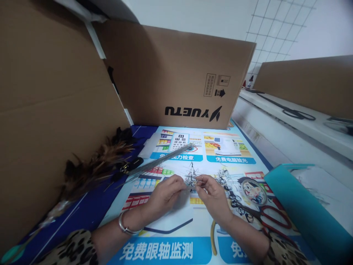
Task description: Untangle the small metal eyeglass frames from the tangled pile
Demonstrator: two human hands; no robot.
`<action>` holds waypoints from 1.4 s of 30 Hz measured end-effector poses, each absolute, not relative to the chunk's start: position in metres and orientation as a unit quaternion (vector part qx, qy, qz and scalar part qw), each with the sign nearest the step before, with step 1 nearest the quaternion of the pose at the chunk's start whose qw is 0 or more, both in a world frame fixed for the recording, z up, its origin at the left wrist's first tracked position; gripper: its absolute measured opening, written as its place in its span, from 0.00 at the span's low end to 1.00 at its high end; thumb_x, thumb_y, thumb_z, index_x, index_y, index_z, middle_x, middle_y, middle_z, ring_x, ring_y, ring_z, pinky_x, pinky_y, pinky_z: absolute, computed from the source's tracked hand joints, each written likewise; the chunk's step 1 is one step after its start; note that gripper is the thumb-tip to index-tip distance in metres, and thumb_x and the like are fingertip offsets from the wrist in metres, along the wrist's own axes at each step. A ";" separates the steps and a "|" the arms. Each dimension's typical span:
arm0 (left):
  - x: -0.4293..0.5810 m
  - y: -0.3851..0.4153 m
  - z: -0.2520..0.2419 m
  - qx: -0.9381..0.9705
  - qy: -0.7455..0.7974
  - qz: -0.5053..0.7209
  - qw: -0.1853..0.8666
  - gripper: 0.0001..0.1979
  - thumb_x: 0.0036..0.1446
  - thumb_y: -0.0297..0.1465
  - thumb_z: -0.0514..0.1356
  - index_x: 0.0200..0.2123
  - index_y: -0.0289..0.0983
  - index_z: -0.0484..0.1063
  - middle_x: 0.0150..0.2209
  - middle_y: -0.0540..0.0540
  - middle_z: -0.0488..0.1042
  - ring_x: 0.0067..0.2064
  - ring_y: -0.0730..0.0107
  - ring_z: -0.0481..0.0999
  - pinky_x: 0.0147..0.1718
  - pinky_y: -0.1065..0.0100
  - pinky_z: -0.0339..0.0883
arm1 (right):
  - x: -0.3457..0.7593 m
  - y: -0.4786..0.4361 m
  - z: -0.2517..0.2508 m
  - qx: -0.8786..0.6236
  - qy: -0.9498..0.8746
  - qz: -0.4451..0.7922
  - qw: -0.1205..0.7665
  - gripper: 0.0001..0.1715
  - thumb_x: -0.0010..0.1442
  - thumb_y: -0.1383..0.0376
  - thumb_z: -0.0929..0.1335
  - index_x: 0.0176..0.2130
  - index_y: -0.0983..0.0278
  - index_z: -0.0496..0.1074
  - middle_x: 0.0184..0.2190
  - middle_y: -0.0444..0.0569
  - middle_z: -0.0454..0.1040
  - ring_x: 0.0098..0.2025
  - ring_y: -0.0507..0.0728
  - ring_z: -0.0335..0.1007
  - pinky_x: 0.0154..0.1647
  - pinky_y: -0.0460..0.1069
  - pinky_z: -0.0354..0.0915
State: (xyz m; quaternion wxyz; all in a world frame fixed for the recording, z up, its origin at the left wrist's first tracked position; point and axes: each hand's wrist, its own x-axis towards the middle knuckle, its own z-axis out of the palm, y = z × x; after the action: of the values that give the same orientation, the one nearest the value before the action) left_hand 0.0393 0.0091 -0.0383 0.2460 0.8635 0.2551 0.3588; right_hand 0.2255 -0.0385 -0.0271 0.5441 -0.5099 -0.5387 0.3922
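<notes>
Pinching a small wire tangle (191,179) from both sides, with the left hand (165,195) gripping its left edge between thumb and forefinger and the right hand (213,197) gripping its right edge the same way. Holding it just above the printed poster (176,221), near the middle of the table. Handling something thin, silvery and springy, bristling with loose ends poking upward, too fine for telling single strands apart. Working just in front of a bundle of straight wires (162,162) slanting back from a feather duster (96,167) lying along the cardboard wall (49,110) on the left. Working beside more small wire pieces (224,178) just past the right hand, with red scissors (275,217) and a teal folder (306,206) further right. Facing a brown carton (176,73) marked YUETU upside down, closing off the back. Wearing a silver bangle (127,225) on the left wrist.
</notes>
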 end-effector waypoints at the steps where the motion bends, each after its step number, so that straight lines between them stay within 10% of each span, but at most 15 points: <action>1: 0.040 0.009 -0.036 0.864 0.257 0.352 0.252 0.11 0.56 0.21 0.49 0.37 0.38 0.68 0.35 0.44 0.68 0.38 0.67 0.67 0.36 0.67 0.62 | 0.225 -0.038 -0.027 -0.511 -0.538 0.395 0.542 0.12 0.52 0.67 0.66 0.40 0.63 0.69 0.33 0.48 0.71 0.36 0.54 0.68 0.40 0.50 0.65; 12: 0.051 0.003 -0.028 0.665 0.340 0.391 0.538 0.06 0.57 0.32 0.54 0.37 0.37 0.63 0.32 0.48 0.66 0.32 0.71 0.66 0.31 0.70 0.61 | 0.222 -0.040 -0.027 -0.493 -0.604 0.334 0.530 0.08 0.52 0.71 0.65 0.35 0.62 0.68 0.33 0.46 0.70 0.37 0.54 0.68 0.41 0.50 0.65; 42: 0.056 -0.002 -0.028 0.560 0.349 0.430 0.616 0.08 0.52 0.30 0.60 0.36 0.36 0.64 0.30 0.49 0.67 0.30 0.75 0.66 0.27 0.73 0.60 | 0.223 -0.041 -0.028 -0.513 -0.717 0.133 0.453 0.12 0.53 0.69 0.67 0.40 0.61 0.70 0.35 0.51 0.68 0.40 0.58 0.65 0.42 0.54 0.64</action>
State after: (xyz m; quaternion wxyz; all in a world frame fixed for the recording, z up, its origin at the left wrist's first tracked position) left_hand 0.0555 -0.0022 -0.0282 0.6163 0.5597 0.3488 0.4304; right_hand 0.2232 -0.0415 -0.0281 0.4528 -0.5130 -0.7170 0.1326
